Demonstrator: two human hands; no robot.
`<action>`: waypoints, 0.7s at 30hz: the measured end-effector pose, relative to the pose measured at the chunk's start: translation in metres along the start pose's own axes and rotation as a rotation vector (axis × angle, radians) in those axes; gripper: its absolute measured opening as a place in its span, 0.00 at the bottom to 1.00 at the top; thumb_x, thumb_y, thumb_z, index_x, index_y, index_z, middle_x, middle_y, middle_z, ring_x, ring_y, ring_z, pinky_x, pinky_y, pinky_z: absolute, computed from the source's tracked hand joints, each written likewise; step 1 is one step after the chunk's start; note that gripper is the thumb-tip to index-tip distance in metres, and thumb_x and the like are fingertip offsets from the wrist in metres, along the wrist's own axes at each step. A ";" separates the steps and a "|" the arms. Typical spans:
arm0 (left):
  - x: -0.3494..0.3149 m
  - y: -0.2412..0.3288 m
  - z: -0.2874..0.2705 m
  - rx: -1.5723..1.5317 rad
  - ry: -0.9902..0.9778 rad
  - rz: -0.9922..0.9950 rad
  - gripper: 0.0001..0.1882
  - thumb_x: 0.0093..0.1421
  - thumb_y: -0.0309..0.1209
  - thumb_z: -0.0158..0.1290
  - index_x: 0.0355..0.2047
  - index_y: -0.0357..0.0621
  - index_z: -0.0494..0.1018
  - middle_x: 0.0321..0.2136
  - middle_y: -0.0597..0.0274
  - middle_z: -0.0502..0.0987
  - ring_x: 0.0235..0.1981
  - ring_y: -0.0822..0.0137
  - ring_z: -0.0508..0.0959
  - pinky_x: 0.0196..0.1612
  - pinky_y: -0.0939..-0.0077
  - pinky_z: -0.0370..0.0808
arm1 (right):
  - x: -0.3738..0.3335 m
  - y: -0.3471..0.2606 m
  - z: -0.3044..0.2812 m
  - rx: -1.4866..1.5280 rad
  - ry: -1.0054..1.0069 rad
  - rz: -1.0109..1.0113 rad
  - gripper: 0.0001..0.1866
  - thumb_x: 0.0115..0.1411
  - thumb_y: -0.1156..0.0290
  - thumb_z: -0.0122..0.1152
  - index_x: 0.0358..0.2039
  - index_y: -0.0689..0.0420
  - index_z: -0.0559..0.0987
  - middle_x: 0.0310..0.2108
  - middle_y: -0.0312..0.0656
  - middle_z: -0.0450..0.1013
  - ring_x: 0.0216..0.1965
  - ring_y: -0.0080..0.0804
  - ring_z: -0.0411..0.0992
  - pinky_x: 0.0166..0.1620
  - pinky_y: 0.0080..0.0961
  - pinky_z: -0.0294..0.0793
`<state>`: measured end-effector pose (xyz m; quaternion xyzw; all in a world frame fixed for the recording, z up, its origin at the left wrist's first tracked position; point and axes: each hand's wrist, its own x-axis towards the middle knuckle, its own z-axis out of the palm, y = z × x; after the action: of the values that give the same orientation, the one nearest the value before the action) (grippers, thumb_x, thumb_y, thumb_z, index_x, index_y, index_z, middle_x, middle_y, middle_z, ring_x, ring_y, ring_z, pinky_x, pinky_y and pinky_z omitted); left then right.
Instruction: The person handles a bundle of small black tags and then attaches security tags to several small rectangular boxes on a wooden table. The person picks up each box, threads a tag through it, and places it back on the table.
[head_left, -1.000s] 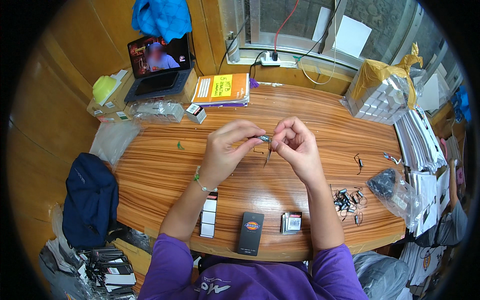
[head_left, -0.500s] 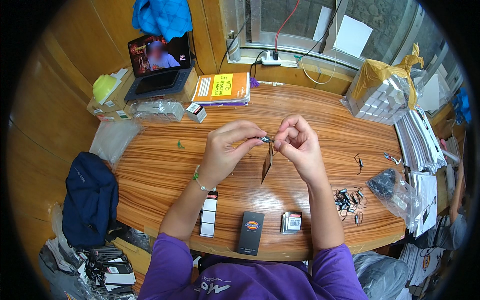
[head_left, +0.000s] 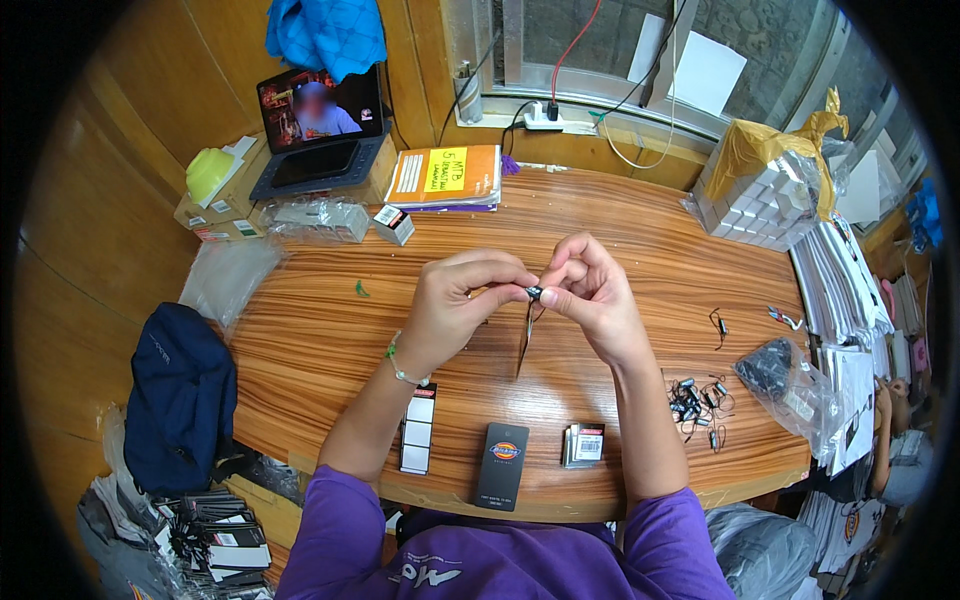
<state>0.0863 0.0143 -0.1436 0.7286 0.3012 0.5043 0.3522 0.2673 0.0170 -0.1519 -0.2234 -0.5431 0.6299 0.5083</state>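
Observation:
Over the middle of the table my left hand (head_left: 450, 305) and my right hand (head_left: 597, 308) meet, both with pinched fingers. Between their fingertips is a small black string seal (head_left: 534, 293), gripped from both sides. A dark hang tag (head_left: 525, 342) dangles below it, seen nearly edge-on. Close to my body lie another black hang tag (head_left: 503, 470), a strip of white labels (head_left: 417, 432) by my left forearm, and a small stack of barcode tags (head_left: 583, 446). Right of my right forearm is a pile of black string seals (head_left: 697, 402).
One loose string seal (head_left: 721, 326) and small cutters (head_left: 785, 318) lie at the right, near a plastic bag (head_left: 790, 385). Behind stand a tablet (head_left: 320, 110), orange notebooks (head_left: 445, 177) and a wrapped block of small boxes (head_left: 755, 195). Another person's arm (head_left: 882, 435) shows at far right.
My fingertips have drawn closer together around the string seal and moved slightly lower. The dangling hang tag has turned more edge-on. At far right the other person's arm has shifted.

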 end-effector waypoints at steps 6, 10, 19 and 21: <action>-0.002 0.004 0.001 -0.127 0.008 -0.040 0.07 0.46 0.15 0.55 0.28 0.34 0.76 0.29 0.58 0.76 0.31 0.70 0.75 0.33 0.82 0.72 | -0.001 0.002 -0.001 -0.007 -0.067 0.029 0.07 0.54 0.77 0.58 0.32 0.59 0.70 0.25 0.35 0.71 0.29 0.17 0.69 0.34 0.15 0.69; 0.001 0.007 -0.004 -0.051 0.024 0.007 0.08 0.46 0.16 0.56 0.28 0.35 0.76 0.29 0.58 0.76 0.31 0.70 0.75 0.33 0.82 0.72 | -0.003 -0.003 0.002 -0.101 -0.070 0.087 0.05 0.56 0.74 0.57 0.30 0.62 0.74 0.25 0.34 0.70 0.28 0.17 0.67 0.33 0.15 0.68; 0.001 0.007 -0.005 0.004 0.008 0.048 0.08 0.45 0.15 0.56 0.29 0.35 0.76 0.29 0.58 0.76 0.31 0.71 0.75 0.33 0.83 0.72 | -0.003 -0.001 -0.003 -0.141 -0.094 0.068 0.05 0.56 0.74 0.57 0.29 0.62 0.77 0.24 0.32 0.71 0.27 0.14 0.65 0.31 0.13 0.65; 0.000 0.010 -0.004 -0.009 -0.005 0.044 0.09 0.45 0.15 0.56 0.28 0.36 0.77 0.29 0.58 0.76 0.31 0.71 0.75 0.33 0.83 0.72 | -0.003 0.000 -0.003 -0.114 -0.112 0.072 0.05 0.55 0.74 0.57 0.29 0.62 0.77 0.24 0.32 0.71 0.27 0.14 0.65 0.31 0.13 0.65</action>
<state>0.0832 0.0096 -0.1344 0.7349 0.2819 0.5113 0.3449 0.2713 0.0158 -0.1535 -0.2358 -0.5973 0.6272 0.4408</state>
